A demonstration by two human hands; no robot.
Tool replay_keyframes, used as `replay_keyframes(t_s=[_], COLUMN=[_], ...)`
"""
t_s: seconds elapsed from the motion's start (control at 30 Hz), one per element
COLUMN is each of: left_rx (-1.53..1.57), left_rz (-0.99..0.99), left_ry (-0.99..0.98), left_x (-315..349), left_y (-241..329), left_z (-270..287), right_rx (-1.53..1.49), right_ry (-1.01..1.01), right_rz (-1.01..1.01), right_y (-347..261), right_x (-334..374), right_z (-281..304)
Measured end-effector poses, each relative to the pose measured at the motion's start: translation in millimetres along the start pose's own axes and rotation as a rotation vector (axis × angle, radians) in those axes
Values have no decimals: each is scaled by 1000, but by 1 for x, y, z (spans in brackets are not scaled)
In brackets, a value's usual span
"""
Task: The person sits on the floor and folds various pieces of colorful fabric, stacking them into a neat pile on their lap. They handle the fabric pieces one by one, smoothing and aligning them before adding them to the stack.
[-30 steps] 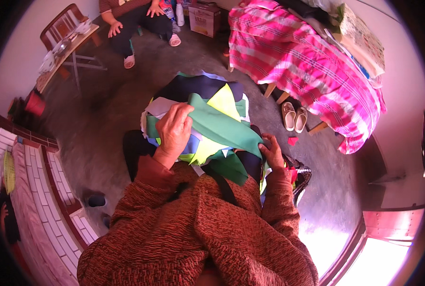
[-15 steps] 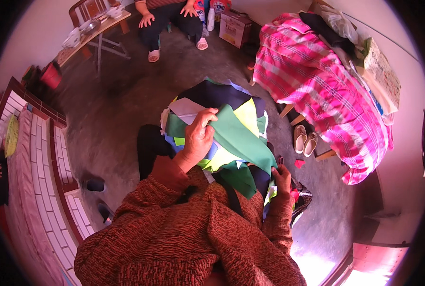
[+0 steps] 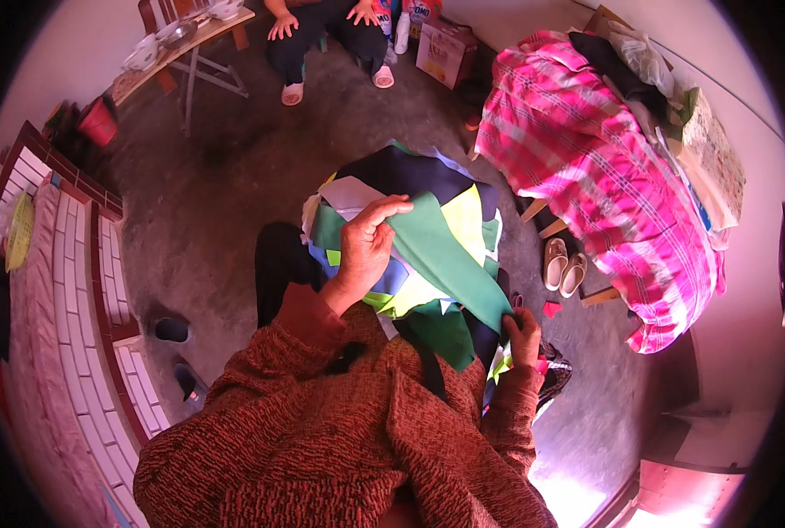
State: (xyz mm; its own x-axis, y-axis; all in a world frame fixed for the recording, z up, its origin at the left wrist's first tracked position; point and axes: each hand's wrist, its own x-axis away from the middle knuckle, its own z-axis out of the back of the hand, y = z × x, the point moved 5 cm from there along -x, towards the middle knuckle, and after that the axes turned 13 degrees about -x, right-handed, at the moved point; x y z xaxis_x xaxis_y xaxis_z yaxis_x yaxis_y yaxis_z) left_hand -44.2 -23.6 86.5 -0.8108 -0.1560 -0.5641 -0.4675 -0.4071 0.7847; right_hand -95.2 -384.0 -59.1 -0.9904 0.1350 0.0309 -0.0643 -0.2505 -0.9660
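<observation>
A long strip of green cloth (image 3: 449,255) is stretched slantwise over my lap. Its upper left end is pinched in my left hand (image 3: 366,251), thumb and fingers closed. At the lower right end, my right hand (image 3: 523,336) grips the strip's edge between thumb and fingers. Beneath lies a pile of fabric scraps in navy (image 3: 405,174), neon yellow (image 3: 464,216), grey (image 3: 348,195), blue and green. A darker green piece (image 3: 441,333) hangs nearer to me, below the strip.
A pink checked cloth (image 3: 577,194) covers furniture at the right, with a pair of shoes (image 3: 565,268) beside it. Another person (image 3: 326,44) sits at the far side. A wooden table (image 3: 190,44) with bowls stands far left; dark slippers (image 3: 172,330) lie on the floor.
Both hands keep hold of the green strip, which looks slightly more drawn out. The whole view has shifted a little; the seated person has not visibly moved.
</observation>
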Motion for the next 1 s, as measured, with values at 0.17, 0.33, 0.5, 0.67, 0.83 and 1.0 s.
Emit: replay_keyframes(t_s=[0.17,0.33,0.5,0.67,0.83,1.0], left_rx=[86,153,91,-173,-377,-637], left_rz=[80,50,178,299,159,-32], left_ry=[-2,110,220,131,71,53], left_x=[-19,-52,-64,-43,-29,-29], left_y=[-8,-30,-92,-152,-130,-70], left_z=[5,26,57,85,95,65], right_rx=[-35,-13,13,477,482,480], right_ry=[-13,-121,-213,-199,-69,-115], right_rz=[60,149,263,396,439,590], right_y=[-50,-110,-126,-117,-114,-166], right_x=[-18,-60,-106,-102,-88,-62], right_z=[13,1,-38,-60,-54,-115])
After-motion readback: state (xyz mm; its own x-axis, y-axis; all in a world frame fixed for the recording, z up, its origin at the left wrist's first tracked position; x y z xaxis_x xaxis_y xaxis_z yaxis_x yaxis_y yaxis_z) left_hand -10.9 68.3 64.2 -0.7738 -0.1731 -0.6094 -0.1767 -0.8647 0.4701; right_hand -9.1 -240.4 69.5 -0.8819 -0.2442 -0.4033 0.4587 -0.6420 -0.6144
